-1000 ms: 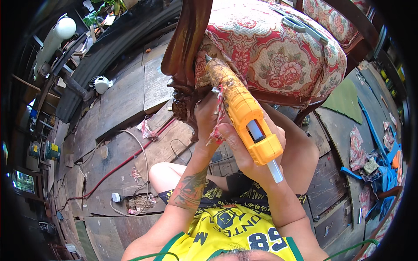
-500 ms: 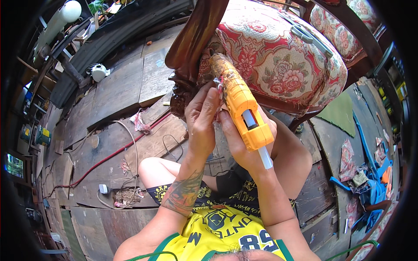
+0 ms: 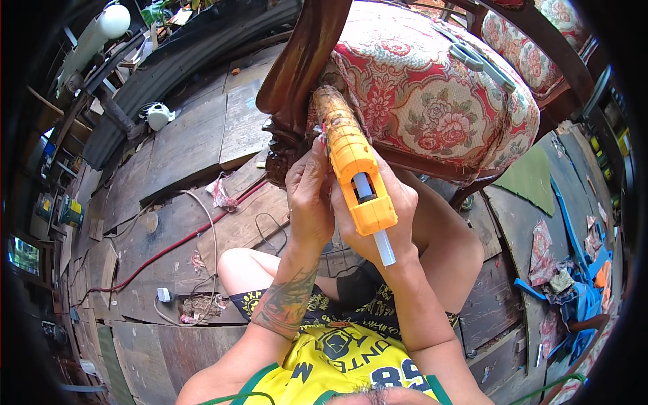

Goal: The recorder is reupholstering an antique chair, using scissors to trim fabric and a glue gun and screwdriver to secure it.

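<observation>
My right hand [image 3: 403,206] is wrapped round an orange hot glue gun [image 3: 356,162], its front end stained brown. A translucent glue stick [image 3: 384,248] sticks out of its back. The gun's front end is up against the corner where the floral upholstered seat [image 3: 439,115] meets a carved dark wooden chair leg [image 3: 300,67]. My left hand [image 3: 310,192] is closed beside the gun's left side, thumb and fingers pinched together close to the chair frame. A small whitish and reddish bit shows at its fingertips, too small to name. The gun's nozzle tip cannot be made out.
Grey-handled scissors [image 3: 480,64] lie on the seat. A red hose [image 3: 162,255] and a thin cable cross the uneven plank floor [image 3: 182,155]. Blue strips and fabric scraps [image 3: 574,297] pile up at the right, near a green piece of cloth [image 3: 526,179]. Another floral chair stands behind.
The glue gun has shifted left and slightly towards the chair leg in my right hand. My left hand stays pinched beside it, its fingertips a little lower.
</observation>
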A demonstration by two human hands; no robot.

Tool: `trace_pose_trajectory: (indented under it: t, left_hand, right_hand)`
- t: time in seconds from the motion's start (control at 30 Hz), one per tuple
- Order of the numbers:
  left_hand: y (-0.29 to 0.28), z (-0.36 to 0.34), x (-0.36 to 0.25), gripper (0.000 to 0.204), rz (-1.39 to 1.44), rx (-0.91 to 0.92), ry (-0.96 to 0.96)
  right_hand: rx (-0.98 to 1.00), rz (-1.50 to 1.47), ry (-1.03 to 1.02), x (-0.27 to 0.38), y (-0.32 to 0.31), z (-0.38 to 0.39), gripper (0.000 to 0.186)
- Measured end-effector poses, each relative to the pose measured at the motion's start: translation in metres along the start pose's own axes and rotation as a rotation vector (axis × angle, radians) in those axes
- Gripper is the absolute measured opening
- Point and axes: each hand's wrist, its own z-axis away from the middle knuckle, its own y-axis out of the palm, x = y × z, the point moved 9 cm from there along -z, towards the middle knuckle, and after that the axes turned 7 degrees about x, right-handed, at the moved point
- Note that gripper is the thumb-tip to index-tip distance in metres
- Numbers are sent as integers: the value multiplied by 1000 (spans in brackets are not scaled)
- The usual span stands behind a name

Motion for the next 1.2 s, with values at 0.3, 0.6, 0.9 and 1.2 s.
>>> trace_pose_trajectory:
  t: [0.3,0.6,0.9,1.2]
  left_hand:
    - [2,0,0,43,51,-71,-2]
    - [-3,-2,6,54,42,13,-26]
    - [-3,-2,9,55,68,-15,-21]
    - [-1,-2,6,56,18,-19,-22]
  right_hand:
    - [-3,20,-2,-1,3,1,53]
    - [-4,41,-1,-3,4,2,50]
    - [13,14,18,-4,3,2,46]
    - [16,-1,26,-2,3,1,43]
